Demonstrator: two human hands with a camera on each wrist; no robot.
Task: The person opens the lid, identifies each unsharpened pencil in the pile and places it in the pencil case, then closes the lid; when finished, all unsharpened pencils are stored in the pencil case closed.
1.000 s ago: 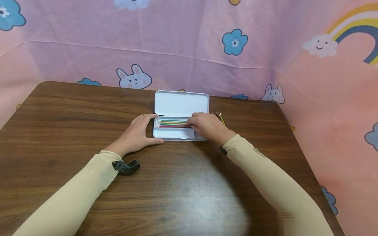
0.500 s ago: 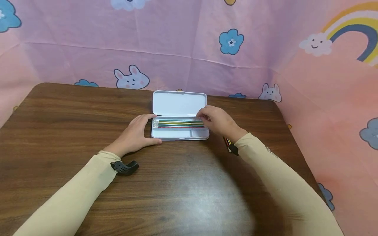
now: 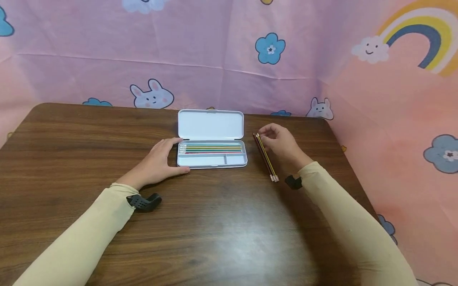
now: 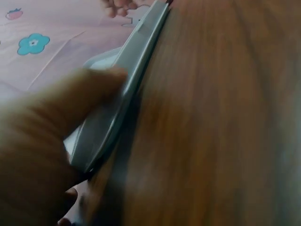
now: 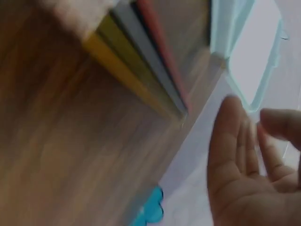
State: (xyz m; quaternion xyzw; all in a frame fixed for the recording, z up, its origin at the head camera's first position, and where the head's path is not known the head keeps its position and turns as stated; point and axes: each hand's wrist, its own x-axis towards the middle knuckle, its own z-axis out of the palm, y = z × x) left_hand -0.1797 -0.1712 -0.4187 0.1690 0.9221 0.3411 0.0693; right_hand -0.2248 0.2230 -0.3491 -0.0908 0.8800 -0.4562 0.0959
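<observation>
A white pencil case [image 3: 202, 160] lies with its lid raised in the head view, near the table's back edge. Several striped pencils [image 3: 211, 148] with erasers to the left fill its rear compartment; the two front compartments look bare. My left hand [image 3: 154, 165] holds the case's left end, thumb along the front side and fingers at the back. In the left wrist view the thumb [image 4: 89, 94] presses on the case wall. Right of the case, a few more pencils [image 3: 266, 159] lie side by side on the table. My right hand [image 3: 282, 145] hovers beside their tips, fingers loosely bent, gripping nothing.
The brown wooden table [image 3: 214, 222] stretches forward from the case. A pink and purple cloth [image 3: 200, 47] with cartoon prints hangs behind and to the right. A dark band with a camera sits on each wrist.
My right hand has left the pencils in the case and moved right to the pencils on the table. The left hand has stayed on the case. The head view has shifted slightly.
</observation>
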